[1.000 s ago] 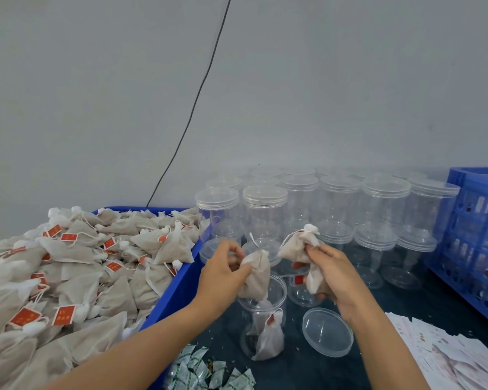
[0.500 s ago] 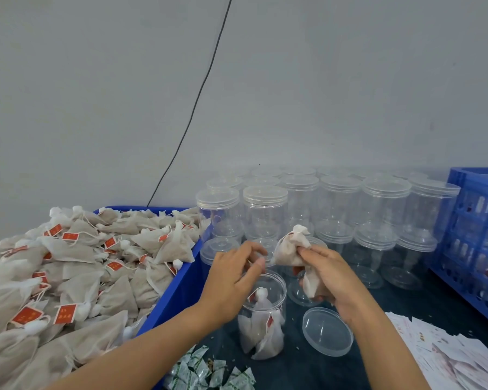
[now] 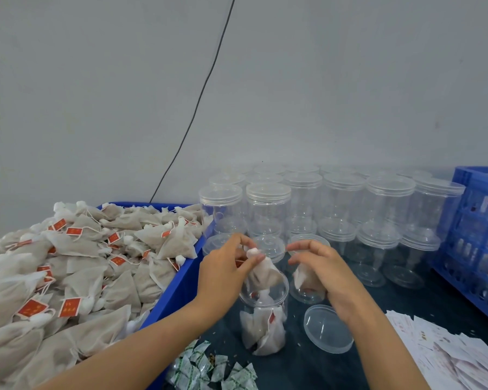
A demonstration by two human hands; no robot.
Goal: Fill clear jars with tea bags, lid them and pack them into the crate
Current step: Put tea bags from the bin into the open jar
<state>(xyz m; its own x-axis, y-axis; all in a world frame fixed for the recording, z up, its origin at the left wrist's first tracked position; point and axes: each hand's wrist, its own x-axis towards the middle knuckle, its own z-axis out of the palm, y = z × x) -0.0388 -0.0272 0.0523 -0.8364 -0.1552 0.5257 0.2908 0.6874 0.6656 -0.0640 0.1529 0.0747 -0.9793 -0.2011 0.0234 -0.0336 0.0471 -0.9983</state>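
Observation:
An open clear jar (image 3: 276,298) stands on the dark table in front of me with a few tea bags at its bottom. My left hand (image 3: 226,274) pinches the knotted top of a tea bag (image 3: 262,273) whose lower end sits in the jar's mouth. Just to the right, my right hand (image 3: 321,268) hovers with curled fingers and holds another tea bag (image 3: 303,278) under the palm. The jar's loose lid (image 3: 328,328) lies upside down on the table to the right of the jar.
A blue bin (image 3: 178,291) heaped with tea bags fills the left side. Several empty lidded jars (image 3: 344,204) are stacked at the back. The blue crate (image 3: 479,229) stands at the right edge. Green sachets (image 3: 209,370) and paper slips (image 3: 448,356) lie near me.
A first bag dropped from my left hand into the jar. My left hand then took one of the two bags from my right hand and now lowers it into the jar's mouth.

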